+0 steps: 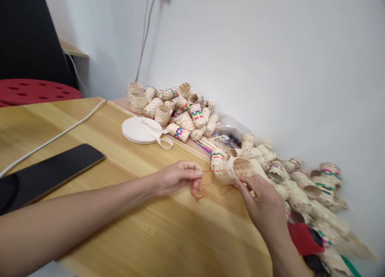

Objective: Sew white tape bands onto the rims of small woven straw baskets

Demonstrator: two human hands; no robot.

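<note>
My left hand (177, 176) is closed in a pinch on a thin red thread (210, 171) just above the wooden table (135, 212). The thread runs right to a small woven basket (239, 168), with loose loops lying on the wood below it. My right hand (264, 204) grips that basket from underneath, its open mouth turned up and toward me. A basket with coloured bands (217, 158) sits right behind the held one.
Heaps of small woven baskets lie along the white wall, one at the back (171, 106) and one at the right (306, 188). A roll of white tape (141, 129), a dark phone (51, 172), a white cable (60, 134) and a red stool (33, 91) are to the left.
</note>
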